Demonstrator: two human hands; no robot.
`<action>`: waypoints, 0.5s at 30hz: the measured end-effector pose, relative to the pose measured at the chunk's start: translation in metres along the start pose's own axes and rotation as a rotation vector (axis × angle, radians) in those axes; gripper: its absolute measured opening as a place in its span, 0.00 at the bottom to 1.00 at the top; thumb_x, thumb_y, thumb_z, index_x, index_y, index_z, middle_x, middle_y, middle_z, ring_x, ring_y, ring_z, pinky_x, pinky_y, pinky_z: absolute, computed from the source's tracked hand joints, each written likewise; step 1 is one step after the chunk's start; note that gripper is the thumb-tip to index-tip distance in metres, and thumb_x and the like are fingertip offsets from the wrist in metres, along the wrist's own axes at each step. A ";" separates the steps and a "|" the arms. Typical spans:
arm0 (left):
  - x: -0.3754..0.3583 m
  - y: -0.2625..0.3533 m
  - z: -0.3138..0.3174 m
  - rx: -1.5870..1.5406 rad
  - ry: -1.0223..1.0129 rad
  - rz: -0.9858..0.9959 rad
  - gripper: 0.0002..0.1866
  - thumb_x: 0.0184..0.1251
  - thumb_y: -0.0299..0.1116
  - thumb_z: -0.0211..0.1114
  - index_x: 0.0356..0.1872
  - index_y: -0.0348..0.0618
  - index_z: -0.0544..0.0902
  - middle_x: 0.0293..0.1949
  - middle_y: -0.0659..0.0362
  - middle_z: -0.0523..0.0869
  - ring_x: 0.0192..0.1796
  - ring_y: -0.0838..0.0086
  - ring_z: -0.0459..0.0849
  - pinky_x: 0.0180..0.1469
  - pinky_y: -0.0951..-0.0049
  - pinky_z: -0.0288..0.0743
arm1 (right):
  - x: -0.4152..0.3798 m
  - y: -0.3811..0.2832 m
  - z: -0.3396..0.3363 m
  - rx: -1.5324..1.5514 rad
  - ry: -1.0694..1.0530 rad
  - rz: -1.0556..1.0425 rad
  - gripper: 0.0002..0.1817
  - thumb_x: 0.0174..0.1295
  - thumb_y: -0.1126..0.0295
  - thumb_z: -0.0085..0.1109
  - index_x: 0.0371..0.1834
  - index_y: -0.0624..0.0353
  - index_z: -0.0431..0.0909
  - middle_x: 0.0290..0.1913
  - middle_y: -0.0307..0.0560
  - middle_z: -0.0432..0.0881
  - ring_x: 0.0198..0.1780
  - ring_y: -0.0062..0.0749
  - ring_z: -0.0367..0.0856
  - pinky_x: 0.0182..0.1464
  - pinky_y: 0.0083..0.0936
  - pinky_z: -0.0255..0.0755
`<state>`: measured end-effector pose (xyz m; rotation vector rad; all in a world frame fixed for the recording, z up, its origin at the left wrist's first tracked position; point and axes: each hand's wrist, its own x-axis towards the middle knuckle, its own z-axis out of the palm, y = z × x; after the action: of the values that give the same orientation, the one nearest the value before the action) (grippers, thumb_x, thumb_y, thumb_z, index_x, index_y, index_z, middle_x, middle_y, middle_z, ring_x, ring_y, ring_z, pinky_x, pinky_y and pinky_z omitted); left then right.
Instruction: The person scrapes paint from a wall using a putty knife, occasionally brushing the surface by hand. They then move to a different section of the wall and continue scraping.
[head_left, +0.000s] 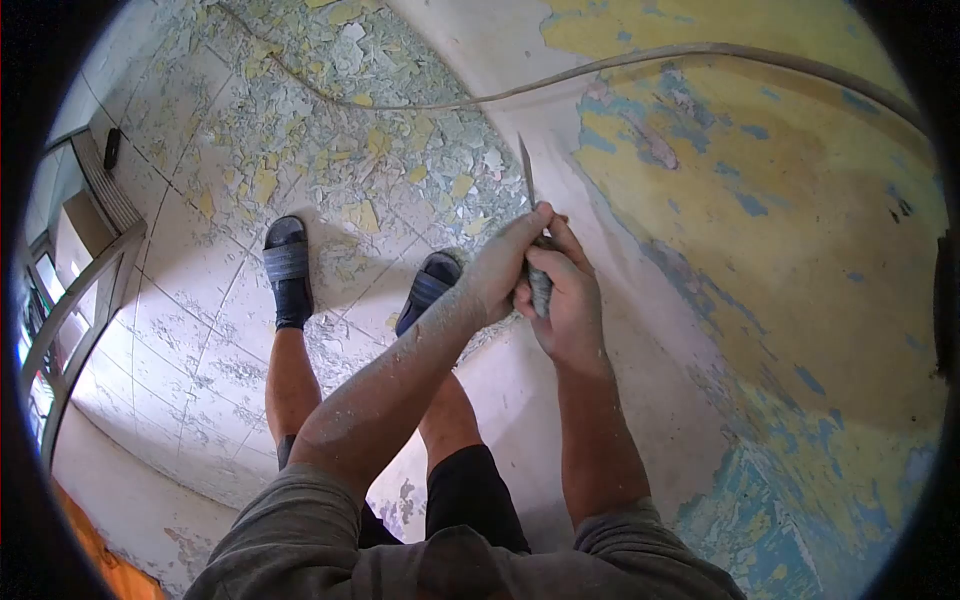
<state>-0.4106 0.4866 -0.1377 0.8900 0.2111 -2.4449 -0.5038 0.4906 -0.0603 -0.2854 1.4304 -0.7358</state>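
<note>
A scraper [527, 172] is held upright in front of the wall, its thin blade seen nearly edge-on and pointing away from me. My right hand [572, 300] is closed around its dusty, wrapped-looking grip. From the left side, my left hand [500, 265] closes on the same tool, with its thumb by the base of the blade. Between the two hands, most of the handle is hidden. Pale dust coats both hands and the left forearm. Beside them rises the wall [800, 250], with patchy yellow and blue paint and a bare whitish band.
Paint flakes [370, 150] lie thick over the tiled floor [190, 300]. A hose or cable [640, 60] crosses from the floor over the wall. My sandalled feet stand near the flakes. At far left are a curved metal frame [80, 300] and a small dark object [112, 148].
</note>
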 end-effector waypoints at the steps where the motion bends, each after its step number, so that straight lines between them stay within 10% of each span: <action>1: -0.001 -0.005 0.005 0.013 -0.038 0.032 0.32 0.78 0.59 0.47 0.65 0.39 0.71 0.49 0.50 0.84 0.31 0.74 0.86 0.18 0.82 0.78 | -0.006 -0.001 -0.007 0.005 0.004 0.006 0.24 0.70 0.69 0.48 0.69 0.63 0.69 0.32 0.40 0.76 0.21 0.22 0.72 0.19 0.23 0.64; 5: -0.003 -0.034 0.031 -0.041 -0.117 0.025 0.33 0.79 0.61 0.46 0.57 0.37 0.76 0.48 0.50 0.84 0.43 0.69 0.88 0.32 0.79 0.82 | -0.023 -0.001 -0.023 -0.165 0.134 -0.163 0.26 0.74 0.67 0.47 0.74 0.64 0.65 0.42 0.44 0.81 0.21 0.20 0.72 0.19 0.17 0.64; 6: -0.002 -0.041 0.041 0.000 -0.031 0.112 0.32 0.77 0.61 0.47 0.46 0.36 0.77 0.20 0.60 0.79 0.11 0.78 0.74 0.10 0.81 0.66 | -0.031 -0.006 -0.019 -0.049 0.173 -0.118 0.27 0.75 0.65 0.47 0.74 0.65 0.64 0.46 0.45 0.81 0.25 0.18 0.74 0.20 0.17 0.65; 9: -0.015 -0.041 0.058 0.218 0.096 0.137 0.32 0.78 0.61 0.47 0.45 0.35 0.79 0.21 0.60 0.78 0.10 0.78 0.72 0.10 0.81 0.64 | -0.033 -0.019 -0.015 -0.035 0.215 -0.111 0.27 0.76 0.63 0.47 0.74 0.66 0.64 0.47 0.45 0.80 0.29 0.16 0.75 0.21 0.17 0.65; 10: 0.001 -0.046 0.047 0.184 -0.015 0.184 0.28 0.79 0.58 0.49 0.51 0.39 0.79 0.40 0.56 0.85 0.40 0.73 0.86 0.42 0.71 0.82 | -0.027 -0.021 -0.014 -0.139 0.217 -0.147 0.27 0.76 0.62 0.48 0.73 0.66 0.65 0.45 0.43 0.79 0.28 0.16 0.73 0.21 0.17 0.64; 15: 0.061 -0.015 0.006 -0.100 0.076 0.075 0.26 0.78 0.58 0.50 0.49 0.43 0.79 0.34 0.60 0.84 0.35 0.76 0.85 0.34 0.72 0.81 | 0.046 -0.009 -0.013 -0.114 0.310 0.002 0.26 0.77 0.57 0.48 0.70 0.62 0.71 0.36 0.37 0.76 0.24 0.15 0.69 0.20 0.14 0.60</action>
<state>-0.4613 0.4712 -0.1726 0.9306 0.3185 -2.3128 -0.5205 0.4590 -0.0931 -0.2658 1.7697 -0.7192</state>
